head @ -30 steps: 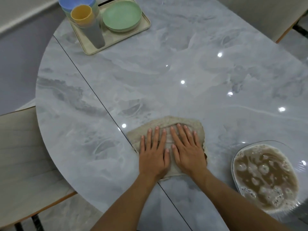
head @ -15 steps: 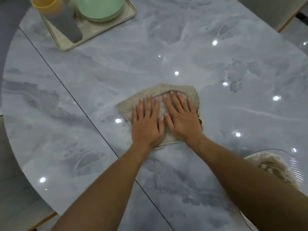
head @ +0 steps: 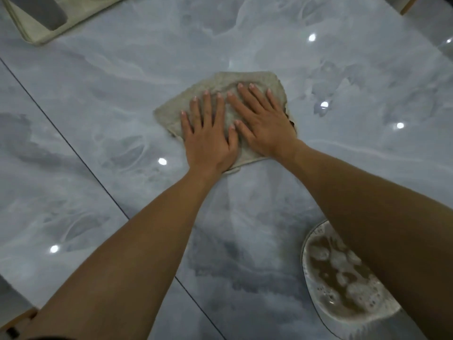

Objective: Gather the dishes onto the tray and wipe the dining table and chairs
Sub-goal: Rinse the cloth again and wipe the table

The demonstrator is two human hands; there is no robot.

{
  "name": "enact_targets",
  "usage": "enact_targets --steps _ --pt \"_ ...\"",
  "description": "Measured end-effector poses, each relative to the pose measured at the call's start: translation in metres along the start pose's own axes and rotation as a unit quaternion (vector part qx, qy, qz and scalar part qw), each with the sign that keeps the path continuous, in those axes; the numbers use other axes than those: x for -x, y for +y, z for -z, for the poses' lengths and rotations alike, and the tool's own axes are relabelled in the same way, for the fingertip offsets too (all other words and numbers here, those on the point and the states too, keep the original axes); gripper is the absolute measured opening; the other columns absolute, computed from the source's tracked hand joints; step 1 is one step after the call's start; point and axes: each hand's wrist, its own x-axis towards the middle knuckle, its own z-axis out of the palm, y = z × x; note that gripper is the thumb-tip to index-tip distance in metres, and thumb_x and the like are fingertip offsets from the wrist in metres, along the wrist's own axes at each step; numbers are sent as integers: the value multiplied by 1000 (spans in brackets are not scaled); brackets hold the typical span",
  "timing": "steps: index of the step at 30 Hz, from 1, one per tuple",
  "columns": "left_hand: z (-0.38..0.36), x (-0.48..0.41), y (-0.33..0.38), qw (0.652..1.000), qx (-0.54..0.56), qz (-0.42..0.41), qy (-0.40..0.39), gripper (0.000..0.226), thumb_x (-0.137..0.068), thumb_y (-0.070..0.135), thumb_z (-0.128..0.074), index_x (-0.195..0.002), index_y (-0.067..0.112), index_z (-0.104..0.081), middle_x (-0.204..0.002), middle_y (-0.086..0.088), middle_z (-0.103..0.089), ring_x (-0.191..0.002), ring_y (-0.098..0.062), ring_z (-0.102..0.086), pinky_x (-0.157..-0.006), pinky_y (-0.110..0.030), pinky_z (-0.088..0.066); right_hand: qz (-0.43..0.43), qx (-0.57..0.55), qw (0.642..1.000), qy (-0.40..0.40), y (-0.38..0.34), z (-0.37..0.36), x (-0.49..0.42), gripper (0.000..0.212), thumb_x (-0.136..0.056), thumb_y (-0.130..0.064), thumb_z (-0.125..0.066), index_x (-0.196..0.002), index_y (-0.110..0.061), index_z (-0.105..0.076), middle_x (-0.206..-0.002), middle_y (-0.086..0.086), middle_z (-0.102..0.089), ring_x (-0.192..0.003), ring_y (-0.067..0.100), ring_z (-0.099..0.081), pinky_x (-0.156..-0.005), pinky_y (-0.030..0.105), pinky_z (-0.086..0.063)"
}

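2 flat hands, left hand [head: 208,141] and right hand [head: 264,123], press cloth [head: 220,87] on table [head: 122,94]

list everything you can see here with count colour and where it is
table: 1, grey marble, fills the view
cloth: 1, beige, centre of table, under both hands
tray: 1, cream, top left corner, cut off
cup: 1, dark grey, on the tray, cut off
bowl: 1, clear, lower right, partly behind the right forearm
soapy water: brown, in the bowl
left hand: 1, flat on the cloth
right hand: 1, flat on the cloth, beside the left
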Motion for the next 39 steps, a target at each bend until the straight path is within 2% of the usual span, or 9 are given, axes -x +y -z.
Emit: enact_targets --steps 6,13,25,34,39 --pt "-7 -4 43 1000 -3 -20 -13 71 -104 51 -21 -168 24 -7 -176 -7 -1 -162 -29 3 -127 -61 0 11 3 1000 -9 41 14 19 59 -109 -48 -21 -164 -27 -22 -172 2 -17 -159 23 -12 -128 51 -10" --pt "-20 -3 106 999 -6 -48 -16 74 -103 51 -24 -168 19 -9 -175 -10 -4 -162 -30 0 -127 -62 1 16 33 999 3 92 29 56 56 -111 -40 -23 -164 -22 -24 -171 5 -21 -158 26 -17 -126 54 -15" --pt "-45 11 195 982 -20 -179 -49 79 -101 51 -25 -167 12 -8 -175 -12 -4 -162 -30 -1 -128 -59 -2 -27 40 999 3 162 45 143 60 -108 -38 -23 -163 -13 -22 -171 7 -20 -158 25 -15 -127 53 -13" --pt "-52 19 232 932 -34 -354 -67 88 -100 60 -29 -166 5 -10 -174 -17 -5 -162 -30 -2 -130 -51 -4 -72 48 996 -7 190 48 214 64 -108 -39 -21 -163 -7 -17 -172 11 -13 -159 26 -10 -127 54 -14" --pt "-54 24 244 891 -45 -444 -78 96 -99 72 -28 -167 7 -7 -175 -16 -3 -162 -30 -1 -130 -52 -5 -93 57 994 5 203 52 265 65 -109 -47 -29 -165 -15 -16 -172 7 -12 -160 23 -7 -128 49 -12"
